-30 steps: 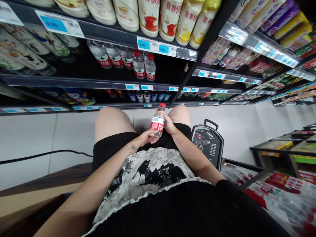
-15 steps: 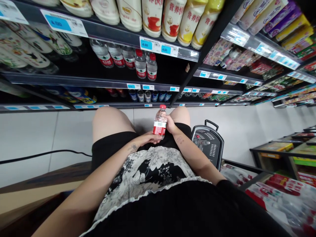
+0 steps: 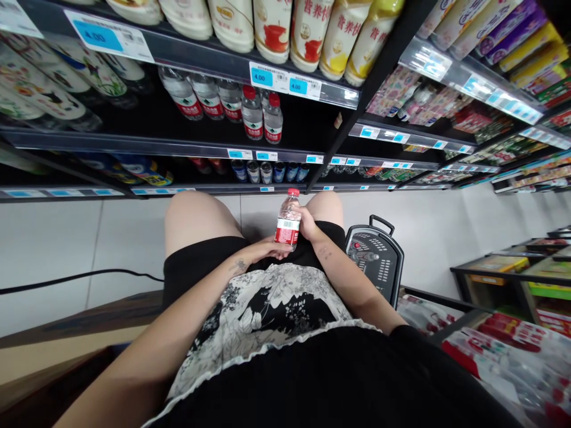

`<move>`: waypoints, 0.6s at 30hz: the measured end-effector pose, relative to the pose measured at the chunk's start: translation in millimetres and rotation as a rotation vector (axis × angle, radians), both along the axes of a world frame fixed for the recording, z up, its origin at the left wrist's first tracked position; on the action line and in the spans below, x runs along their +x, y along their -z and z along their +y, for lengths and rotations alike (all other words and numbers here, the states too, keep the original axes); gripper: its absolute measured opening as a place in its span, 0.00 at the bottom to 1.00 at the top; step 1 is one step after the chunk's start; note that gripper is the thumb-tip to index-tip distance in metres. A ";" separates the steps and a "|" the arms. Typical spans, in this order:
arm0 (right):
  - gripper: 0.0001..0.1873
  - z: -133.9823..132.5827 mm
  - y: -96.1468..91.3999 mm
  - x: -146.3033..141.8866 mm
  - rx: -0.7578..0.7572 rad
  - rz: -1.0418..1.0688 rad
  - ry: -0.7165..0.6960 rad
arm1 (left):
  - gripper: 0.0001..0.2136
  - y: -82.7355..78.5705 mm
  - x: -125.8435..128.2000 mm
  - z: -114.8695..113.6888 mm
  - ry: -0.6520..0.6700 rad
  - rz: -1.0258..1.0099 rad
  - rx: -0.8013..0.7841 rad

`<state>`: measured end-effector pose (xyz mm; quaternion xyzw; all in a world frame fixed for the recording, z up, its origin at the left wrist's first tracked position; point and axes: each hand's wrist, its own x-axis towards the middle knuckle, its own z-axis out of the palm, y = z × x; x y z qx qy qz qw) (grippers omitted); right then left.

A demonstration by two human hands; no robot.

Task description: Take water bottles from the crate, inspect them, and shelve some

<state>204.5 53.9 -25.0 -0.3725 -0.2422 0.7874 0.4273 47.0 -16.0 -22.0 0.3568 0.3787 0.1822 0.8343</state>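
Observation:
I sit facing a shop shelf with a small water bottle [image 3: 288, 219] over my lap. It has a red cap and a red label and stands nearly upright. My right hand [image 3: 307, 223] grips its side. My left hand [image 3: 266, 249] supports it from below at the base. More bottles of the same kind [image 3: 262, 117] stand on the middle shelf straight ahead.
Large yellow and white drink bottles [image 3: 307, 30] fill the top shelf, small cans [image 3: 266, 172] the lower one. A black speaker with a handle [image 3: 377, 255] stands on the floor to my right. A black cable [image 3: 80, 277] runs across the tiles at left. Packaged goods [image 3: 504, 339] lie at right.
The bottle has been tipped from a slight lean to nearly upright. Both hands keep their hold, and the view has shifted slightly.

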 end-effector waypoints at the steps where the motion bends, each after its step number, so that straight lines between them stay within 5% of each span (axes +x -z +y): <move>1: 0.08 -0.3 -2.4 -0.2 -0.024 -0.021 -0.014 | 0.18 0.2 -0.1 0.1 0.001 -0.001 0.000; 8: 0.11 -0.7 -14.3 -2.4 -0.106 -0.094 -0.019 | 0.19 0.7 -0.7 0.0 0.010 0.006 0.003; 18: 0.12 0.4 -1.6 -0.1 -0.073 -0.060 -0.058 | 0.19 5.6 -1.2 0.0 0.019 0.010 0.013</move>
